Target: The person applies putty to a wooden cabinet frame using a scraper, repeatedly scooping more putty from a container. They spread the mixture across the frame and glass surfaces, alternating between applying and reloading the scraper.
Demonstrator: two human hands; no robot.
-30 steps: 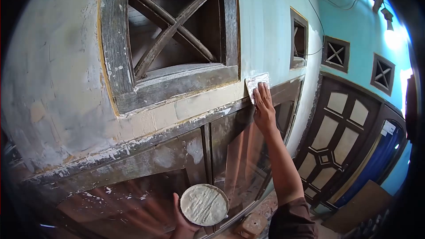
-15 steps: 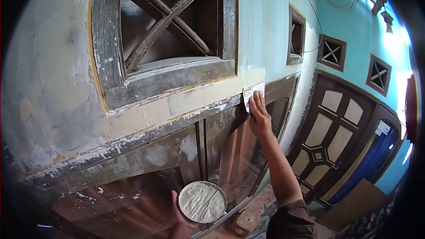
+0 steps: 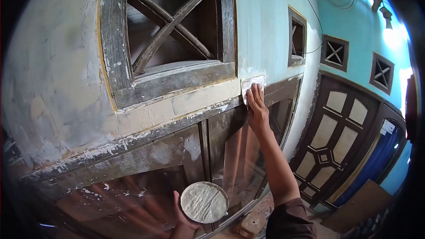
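Observation:
My left hand (image 3: 182,214) holds a round container of pale putty (image 3: 204,202) from its left side, low in the view. Ridges mark the putty's surface. Higher up, my right hand (image 3: 256,102) grips a flat whitish scraper (image 3: 253,85) with fingers pressed on its face. The scraper lies against the wall (image 3: 261,40), just above the wooden window frame (image 3: 221,108). A band of cream putty (image 3: 186,103) runs along the wall to its left, beneath the vent frame (image 3: 177,83) with crossed bars.
Glass panes (image 3: 128,199) stand behind the container. A brown panelled door (image 3: 332,137), a blue curtain (image 3: 367,163) and small crossed vents (image 3: 335,52) are at the right. A stool (image 3: 254,223) stands low down, near a leaning board (image 3: 358,206). A lit bulb (image 3: 389,35) hangs upper right.
The scraper and my right hand have moved slightly up and left on the wall. The view has shifted a little; my left hand still holds the container.

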